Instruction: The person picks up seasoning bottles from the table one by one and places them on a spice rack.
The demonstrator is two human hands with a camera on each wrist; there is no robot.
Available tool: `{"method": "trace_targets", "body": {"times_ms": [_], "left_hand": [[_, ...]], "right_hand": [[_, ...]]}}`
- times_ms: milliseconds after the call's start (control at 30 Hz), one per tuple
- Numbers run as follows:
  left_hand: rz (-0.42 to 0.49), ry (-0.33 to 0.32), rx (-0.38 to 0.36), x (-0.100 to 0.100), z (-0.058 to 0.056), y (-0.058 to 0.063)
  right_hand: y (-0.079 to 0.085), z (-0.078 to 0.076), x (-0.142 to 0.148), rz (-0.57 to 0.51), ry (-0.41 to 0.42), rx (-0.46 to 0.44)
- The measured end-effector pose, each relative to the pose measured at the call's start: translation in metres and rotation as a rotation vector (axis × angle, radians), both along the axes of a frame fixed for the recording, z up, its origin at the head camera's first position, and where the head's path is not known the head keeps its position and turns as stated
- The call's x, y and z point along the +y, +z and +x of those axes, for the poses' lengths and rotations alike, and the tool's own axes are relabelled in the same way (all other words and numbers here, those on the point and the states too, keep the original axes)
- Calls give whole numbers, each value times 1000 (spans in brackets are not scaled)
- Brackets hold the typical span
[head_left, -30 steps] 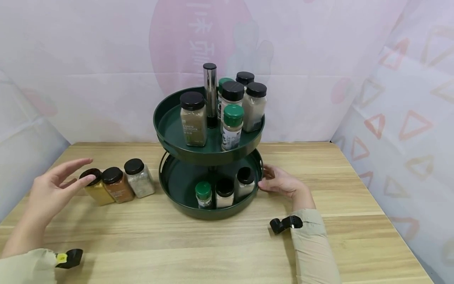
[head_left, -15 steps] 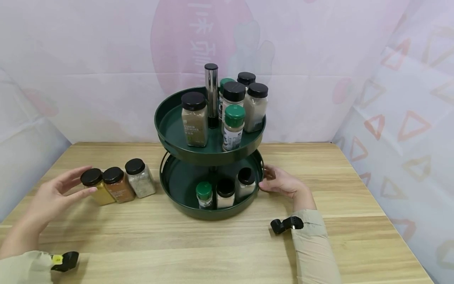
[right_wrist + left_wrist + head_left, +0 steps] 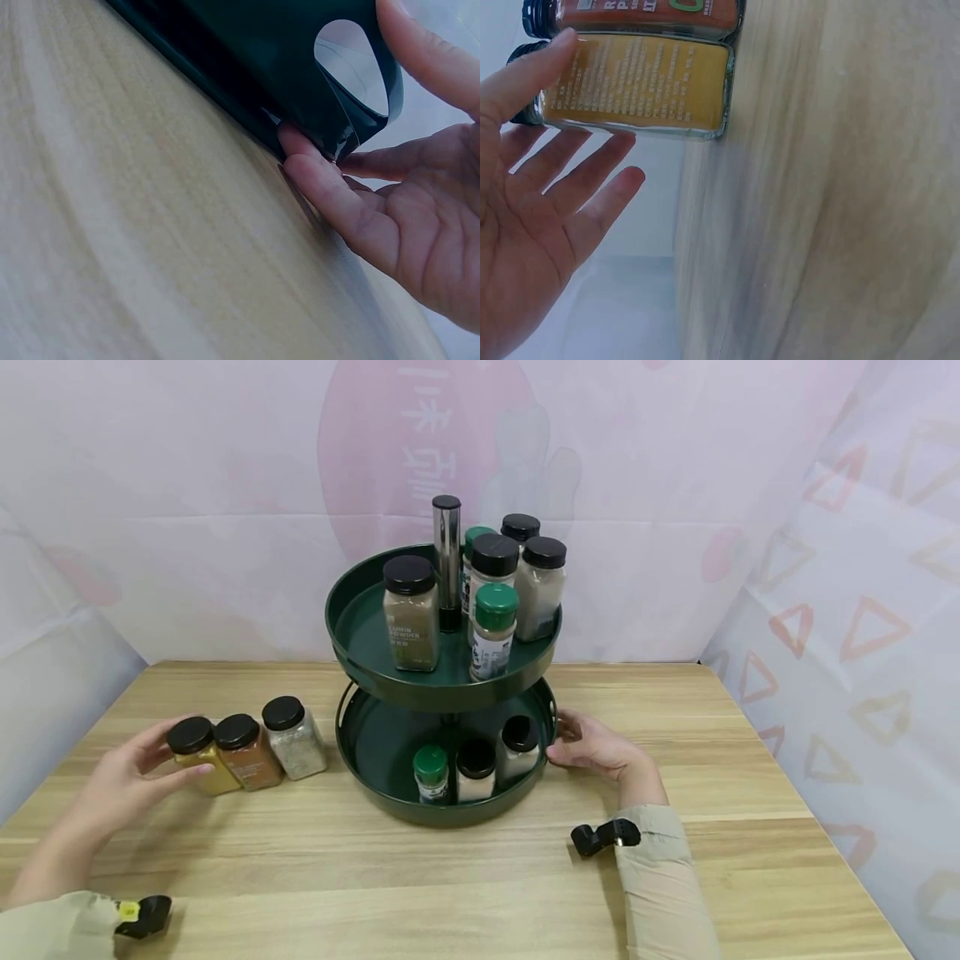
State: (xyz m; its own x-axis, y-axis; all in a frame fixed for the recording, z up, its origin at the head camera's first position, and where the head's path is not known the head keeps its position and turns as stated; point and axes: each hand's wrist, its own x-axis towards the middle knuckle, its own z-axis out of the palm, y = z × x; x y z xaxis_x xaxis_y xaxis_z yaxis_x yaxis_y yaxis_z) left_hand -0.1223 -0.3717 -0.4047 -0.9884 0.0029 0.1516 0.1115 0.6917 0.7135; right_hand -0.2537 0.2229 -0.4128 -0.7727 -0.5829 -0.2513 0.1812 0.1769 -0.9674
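At the left, my left hand (image 3: 135,777) stands around a jar of yellow powder (image 3: 208,774), thumb in front and fingers loosely extended at its far left side. In the left wrist view the thumb overlaps the yellow jar (image 3: 637,86) near its black cap. Firm contact cannot be told. Against it leans a jar of red-brown powder (image 3: 253,764), beside a pale jar of seasoning (image 3: 297,746). My right hand (image 3: 596,745) holds the lower tier of a dark green two-tier spice rack (image 3: 442,814) at its right side, fingertips at the base beside the handle cutout (image 3: 352,64).
The upper tier (image 3: 360,647) carries a cumin powder jar (image 3: 411,618), a green-capped bottle (image 3: 492,635) and several other jars around a metal post (image 3: 446,556). Several small jars, one a green-capped bottle (image 3: 431,772), stand in the lower tier. A printed cloth (image 3: 225,527) hangs behind the wooden table (image 3: 375,893).
My left hand has lowered and moved right, its thumb and fingers now about the yellow jar. My right hand and the rack have stayed in place.
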Motion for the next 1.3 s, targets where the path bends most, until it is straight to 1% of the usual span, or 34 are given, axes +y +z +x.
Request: {"method": "trace_targets", "body": {"times_ms": [100, 233, 333, 567, 867, 967, 1133, 1300], "left_hand": [[0, -14, 9, 0, -3, -1], [30, -52, 66, 2, -4, -4], [54, -71, 91, 5, -4, -4], [40, -42, 83, 8, -3, -2], [66, -35, 120, 11, -2, -2], [48, -24, 128, 12, -2, -1], [38, -29, 146, 11, -1, 0], [21, -29, 142, 10, 0, 0]], "right_hand": [[0, 0, 0, -4, -3, -2], [1, 1, 0, -8, 1, -4], [1, 0, 0, -11, 5, -8], [1, 0, -1, -5, 3, -12], [0, -1, -1, -12, 2, -12], [-1, -1, 0, -16, 3, -11], [0, 0, -1, -21, 1, -11], [1, 0, 0, -20, 2, -10]]}}
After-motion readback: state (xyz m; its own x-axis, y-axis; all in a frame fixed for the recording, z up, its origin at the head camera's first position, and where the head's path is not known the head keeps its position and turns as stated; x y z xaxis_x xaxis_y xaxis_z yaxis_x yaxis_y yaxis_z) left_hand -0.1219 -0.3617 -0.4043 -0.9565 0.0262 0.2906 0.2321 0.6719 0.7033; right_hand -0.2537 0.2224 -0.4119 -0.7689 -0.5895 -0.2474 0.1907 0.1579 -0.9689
